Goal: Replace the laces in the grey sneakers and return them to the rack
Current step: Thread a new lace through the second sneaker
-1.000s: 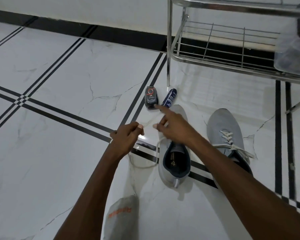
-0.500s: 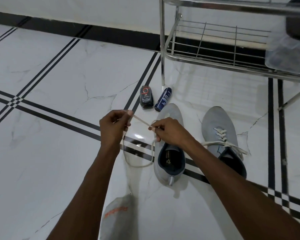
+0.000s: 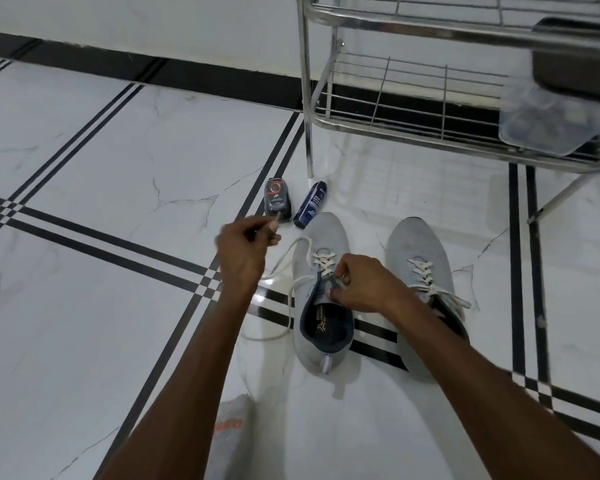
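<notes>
Two grey sneakers stand side by side on the white tiled floor. The left sneaker (image 3: 323, 299) carries a white lace (image 3: 284, 261) crossed through its front eyelets, the loose end looping over the floor to its left. My left hand (image 3: 245, 249) pinches the tip of that end, raised just left of the shoe. My right hand (image 3: 359, 284) pinches the lace at the shoe's tongue. The right sneaker (image 3: 421, 271) is fully laced, its ends lying loose.
A steel shoe rack (image 3: 388, 129) stands behind the sneakers, with a clear plastic bag (image 3: 548, 123) and a dark thing on its right. A dark polish container (image 3: 277, 200) and a blue spray can (image 3: 310, 204) lie by the rack's leg. My grey-socked foot (image 3: 231, 434) is at the bottom.
The lace was stretched between both hands above the shoe; now it is crossed through the front eyelets. My right hand has dropped to the tongue and my left holds the end aside.
</notes>
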### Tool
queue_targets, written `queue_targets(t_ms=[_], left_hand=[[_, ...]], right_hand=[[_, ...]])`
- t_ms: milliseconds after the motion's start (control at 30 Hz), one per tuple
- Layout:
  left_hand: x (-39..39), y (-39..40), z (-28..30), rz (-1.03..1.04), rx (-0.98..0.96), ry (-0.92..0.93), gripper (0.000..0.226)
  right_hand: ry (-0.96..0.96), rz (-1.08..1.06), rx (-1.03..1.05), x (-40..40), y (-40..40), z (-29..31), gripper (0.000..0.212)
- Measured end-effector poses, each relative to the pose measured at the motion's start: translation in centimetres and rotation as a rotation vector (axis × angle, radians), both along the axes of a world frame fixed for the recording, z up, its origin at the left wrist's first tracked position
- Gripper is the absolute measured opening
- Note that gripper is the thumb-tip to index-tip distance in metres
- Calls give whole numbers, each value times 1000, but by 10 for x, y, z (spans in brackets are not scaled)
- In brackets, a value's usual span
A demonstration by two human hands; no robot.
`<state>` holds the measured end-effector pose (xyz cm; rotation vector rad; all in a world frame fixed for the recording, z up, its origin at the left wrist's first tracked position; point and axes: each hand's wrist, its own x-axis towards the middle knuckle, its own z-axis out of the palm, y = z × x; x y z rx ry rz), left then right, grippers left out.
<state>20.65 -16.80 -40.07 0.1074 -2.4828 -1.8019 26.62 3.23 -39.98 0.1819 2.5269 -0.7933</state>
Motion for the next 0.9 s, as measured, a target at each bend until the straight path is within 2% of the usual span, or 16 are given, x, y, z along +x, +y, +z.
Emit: queue_targets(t_ms=[100,167,267,333,400,633,900], left_hand=[[6,15,-11,-319,-174,-85,9],[13,22,-19,-415,-286,-90,10],[21,29,-28,-487,-425,-78,5],[24,32,-30,-509,-442,-94,3],[25,36,-30,-515,-459,-81,4],[29,48,-24,-488,-639,-104,10],[42,53,-32,-418,-650,-71,11]], right_hand=[[182,-94,32,5,-5,-7,22],[207,-160,-14,6,-1,-12,16],[91,-386,-314,6,11,-20,10],[-71,-562,-576,7,17,-22,10],[-152,-622,-688,6,21,-23,14],[-210,-660,-776,6,25,-23,17],[-220,-609,-824,6,25,-24,21]])
